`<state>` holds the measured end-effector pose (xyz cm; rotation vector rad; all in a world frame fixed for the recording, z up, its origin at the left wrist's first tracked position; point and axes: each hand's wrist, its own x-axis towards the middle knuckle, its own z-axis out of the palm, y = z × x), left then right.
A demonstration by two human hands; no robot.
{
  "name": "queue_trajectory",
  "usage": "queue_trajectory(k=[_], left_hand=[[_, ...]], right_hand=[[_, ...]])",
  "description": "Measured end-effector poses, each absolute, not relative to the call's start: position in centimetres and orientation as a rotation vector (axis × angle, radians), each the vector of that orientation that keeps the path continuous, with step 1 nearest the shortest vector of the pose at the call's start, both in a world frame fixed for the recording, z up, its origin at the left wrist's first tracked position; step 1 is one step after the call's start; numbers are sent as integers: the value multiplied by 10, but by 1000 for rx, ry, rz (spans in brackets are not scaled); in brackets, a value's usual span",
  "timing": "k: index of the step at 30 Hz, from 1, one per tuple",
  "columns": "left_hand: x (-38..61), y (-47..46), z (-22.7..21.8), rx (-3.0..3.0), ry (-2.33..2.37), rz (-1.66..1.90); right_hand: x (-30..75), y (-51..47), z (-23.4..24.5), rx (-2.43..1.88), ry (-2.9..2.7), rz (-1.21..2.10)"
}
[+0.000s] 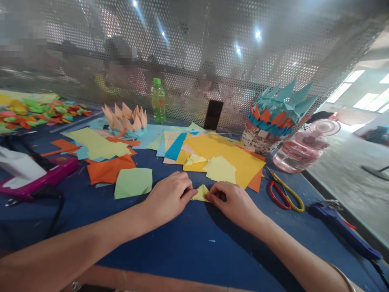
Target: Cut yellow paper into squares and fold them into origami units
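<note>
A small folded piece of yellow paper (200,194) lies on the blue tabletop (194,247). My left hand (170,195) pinches its left tip, and my right hand (229,198) presses its right side, so part of it is hidden. Just beyond my hands, loose sheets of yellow, orange and blue paper (212,156) lie in an overlapping pile. A pale green paper square (133,183) and an orange sheet (111,169) lie further left.
Red-and-yellow-handled scissors (284,194) lie right of my right hand, with a blue tool (343,228) beyond them. Folded paper constructions (124,119) (281,107), a green bottle (158,101) and a pink bottle (300,152) stand before a perforated metal screen (243,48). People sit behind it.
</note>
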<state>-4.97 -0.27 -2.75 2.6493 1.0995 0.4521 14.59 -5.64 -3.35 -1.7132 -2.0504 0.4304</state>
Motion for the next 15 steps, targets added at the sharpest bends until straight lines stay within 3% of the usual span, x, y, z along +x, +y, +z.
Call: queue_trajectory(k=[15], left_hand=[[-47,-6,-23,2787,1133,387]], right_hand=[[145,-56,-35,-1821,-2007,377]])
